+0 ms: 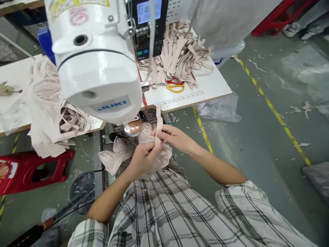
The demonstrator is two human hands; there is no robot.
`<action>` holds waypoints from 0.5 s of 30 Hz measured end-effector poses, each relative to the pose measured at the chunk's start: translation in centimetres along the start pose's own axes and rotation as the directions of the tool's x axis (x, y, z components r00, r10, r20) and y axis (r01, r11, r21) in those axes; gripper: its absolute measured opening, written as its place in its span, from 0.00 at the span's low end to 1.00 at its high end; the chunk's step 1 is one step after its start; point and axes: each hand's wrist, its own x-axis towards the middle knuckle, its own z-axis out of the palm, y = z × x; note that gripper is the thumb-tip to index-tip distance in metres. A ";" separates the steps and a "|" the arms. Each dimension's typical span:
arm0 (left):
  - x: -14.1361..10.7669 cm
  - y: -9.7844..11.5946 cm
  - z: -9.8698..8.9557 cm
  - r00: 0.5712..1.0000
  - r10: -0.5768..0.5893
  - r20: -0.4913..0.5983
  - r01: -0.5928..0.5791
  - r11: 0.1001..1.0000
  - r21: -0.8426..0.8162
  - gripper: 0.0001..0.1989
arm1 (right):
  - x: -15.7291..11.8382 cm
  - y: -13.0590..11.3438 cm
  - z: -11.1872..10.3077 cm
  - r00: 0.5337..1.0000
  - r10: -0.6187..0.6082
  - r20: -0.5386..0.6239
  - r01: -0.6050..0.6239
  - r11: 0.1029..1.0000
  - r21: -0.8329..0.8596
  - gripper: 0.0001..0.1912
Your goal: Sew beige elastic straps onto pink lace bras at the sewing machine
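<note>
My left hand [144, 157] is closed, its thumb and fingers pinching the lower end of a pale pink strap [159, 122]. Just above and to the right, my right hand [177, 137] pinches the same strap. The strap's upper end reaches the table edge. Pink lace bra pieces [161, 159] hang beneath my hands over my lap, and another lace cup [113, 158] lies to the left. The white sewing machine head [100, 85] stands in front of me, with its copper-coloured part [135, 126] close to the lace.
Cut straps [177, 55] are heaped on the white table [216, 84] beside yellow and red scissors [175, 86]. More lace garments [47, 99] hang over the left table edge. A red stool [58, 168] stands at left, a plastic bag [218, 108] under the right table edge.
</note>
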 end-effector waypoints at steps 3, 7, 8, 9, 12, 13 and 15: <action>0.3 -1.1 -1.5 0.959 0.226 -0.170 -0.163 0.933 0.320 0.16 | 2.1 -0.9 -0.7 0.983 -0.098 -0.153 0.078 0.988 -0.131 0.16; 0.4 -3.1 -3.5 0.872 0.271 -0.408 0.007 0.826 0.563 0.17 | 5.7 -1.5 -0.6 0.995 -0.064 -0.073 0.059 0.996 -0.072 0.17; 0.3 -3.2 -3.8 0.867 0.239 -0.437 0.068 0.812 0.579 0.17 | 6.5 -1.6 -0.5 0.998 -0.052 -0.025 0.050 0.996 -0.080 0.16; 0.3 -3.3 -4.1 0.865 0.207 -0.456 0.125 0.793 0.597 0.17 | 7.2 -1.6 -0.3 0.999 -0.049 0.012 0.050 0.995 -0.092 0.15; 0.1 -2.9 -4.7 0.896 0.103 -0.431 0.198 0.777 0.598 0.18 | 8.5 -1.6 0.2 0.996 -0.081 0.039 0.086 0.986 -0.140 0.11; 0.0 -2.8 -5.0 0.912 0.073 -0.405 0.192 0.796 0.575 0.19 | 8.8 -1.6 0.4 0.995 -0.098 0.027 0.102 0.979 -0.177 0.10; -0.1 -2.9 -5.6 0.938 0.015 -0.346 0.173 0.846 0.505 0.20 | 9.3 -1.8 0.7 0.988 -0.157 -0.011 0.147 0.948 -0.282 0.08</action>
